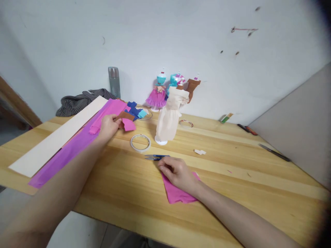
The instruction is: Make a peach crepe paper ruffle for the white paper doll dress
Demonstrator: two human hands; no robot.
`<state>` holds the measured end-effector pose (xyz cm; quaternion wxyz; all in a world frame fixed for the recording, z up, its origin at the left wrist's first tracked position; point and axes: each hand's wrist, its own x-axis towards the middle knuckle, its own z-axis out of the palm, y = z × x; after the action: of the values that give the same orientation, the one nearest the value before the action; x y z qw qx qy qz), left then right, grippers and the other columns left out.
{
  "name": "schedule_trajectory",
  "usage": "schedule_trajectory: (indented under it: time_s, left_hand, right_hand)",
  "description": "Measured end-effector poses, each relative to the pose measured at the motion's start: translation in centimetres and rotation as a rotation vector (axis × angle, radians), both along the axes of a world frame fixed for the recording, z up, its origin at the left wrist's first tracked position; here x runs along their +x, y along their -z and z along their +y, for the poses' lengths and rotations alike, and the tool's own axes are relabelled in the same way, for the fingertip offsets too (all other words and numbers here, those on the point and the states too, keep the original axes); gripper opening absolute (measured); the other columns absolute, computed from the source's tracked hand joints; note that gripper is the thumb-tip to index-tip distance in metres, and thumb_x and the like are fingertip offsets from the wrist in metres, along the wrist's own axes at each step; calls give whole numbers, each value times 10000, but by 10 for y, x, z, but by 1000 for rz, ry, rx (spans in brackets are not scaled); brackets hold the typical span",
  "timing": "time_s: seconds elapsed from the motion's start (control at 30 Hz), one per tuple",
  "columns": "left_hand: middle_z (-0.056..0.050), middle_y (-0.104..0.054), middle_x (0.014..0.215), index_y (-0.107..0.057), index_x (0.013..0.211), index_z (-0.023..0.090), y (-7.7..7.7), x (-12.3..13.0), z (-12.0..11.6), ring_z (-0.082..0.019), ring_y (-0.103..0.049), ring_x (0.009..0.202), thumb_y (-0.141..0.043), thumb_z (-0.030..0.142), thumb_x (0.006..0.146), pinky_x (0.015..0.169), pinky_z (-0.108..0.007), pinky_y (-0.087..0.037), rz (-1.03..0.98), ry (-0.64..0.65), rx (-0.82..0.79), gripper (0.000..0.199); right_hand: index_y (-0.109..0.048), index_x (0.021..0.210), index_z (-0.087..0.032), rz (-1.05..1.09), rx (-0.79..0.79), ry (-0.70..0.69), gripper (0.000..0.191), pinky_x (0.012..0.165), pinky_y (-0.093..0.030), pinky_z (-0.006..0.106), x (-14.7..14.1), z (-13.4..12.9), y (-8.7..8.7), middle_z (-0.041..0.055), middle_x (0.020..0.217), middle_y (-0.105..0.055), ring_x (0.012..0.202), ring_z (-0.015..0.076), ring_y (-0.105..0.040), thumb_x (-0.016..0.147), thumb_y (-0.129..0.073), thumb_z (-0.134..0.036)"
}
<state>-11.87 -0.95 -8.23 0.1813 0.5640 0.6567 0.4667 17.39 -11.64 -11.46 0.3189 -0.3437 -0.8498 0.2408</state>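
Pinching scraps (128, 124) occupies the nearly closed left hand (109, 126); the right hand (178, 172) curls, its hold unclear, over a flat pink piece (177, 196), while the cream dress (168, 120) looks formed.

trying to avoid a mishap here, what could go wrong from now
The right hand lies close to the snips, so a careless shift could nick a finger or the pink sheet. The cream dress stands upright just beyond and might tip if bumped. The thin pieces in the left hand's grip could crease.
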Motion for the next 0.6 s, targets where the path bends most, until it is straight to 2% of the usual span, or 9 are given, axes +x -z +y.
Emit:
schedule_trajectory:
  time_s: [0.07,0.13,0.23,0.37,0.47,0.6]
  left_hand:
    - [39,-473,427,-662,781,150,1,1,-1,-108,-428,385,-557,219,768,433,-215,-309,-73,12,-49,126]
    - [57,-442,405,-658,877,137,1,3,-2,-91,-380,334,-535,206,796,393,-201,-288,-147,24,-85,162]
    - [48,-478,433,-627,1011,122,2,5,-2,-84,-401,334,-504,192,832,376,-180,-294,-242,27,-100,228]
    - [4,-550,498,-625,969,124,0,4,0,-82,-436,356,-455,264,885,369,-173,-311,-337,45,-107,236]
    - [-32,-612,590,-622,902,130,-2,1,-1,-99,-505,422,-431,282,891,397,-185,-359,-378,45,-92,244]
    - [-21,-638,697,-654,801,165,-3,-4,-5,-146,-600,667,-518,268,839,534,-199,-429,-351,25,20,174]
  right_hand:
    - [-586,763,-189,-12,5,2,153,627,-428,224,0,0,0,14,706,-642,631,123,-565,872,-493,-138]
    - [-584,764,-188,-19,9,-4,158,639,-433,227,0,-1,-1,16,714,-646,643,124,-575,877,-486,-138]
    - [-578,748,-186,-15,21,-12,166,629,-434,225,-1,-2,-2,17,698,-640,634,124,-574,875,-485,-134]
    - [-574,747,-186,-14,35,-20,170,631,-437,228,-1,-1,0,17,695,-635,640,126,-576,879,-480,-134]
    - [-575,748,-189,-17,59,-21,174,625,-435,227,0,-1,2,11,688,-626,636,124,-571,883,-478,-138]
    - [-576,743,-189,-26,73,-18,181,613,-434,233,0,-1,1,8,674,-614,617,125,-560,883,-472,-141]
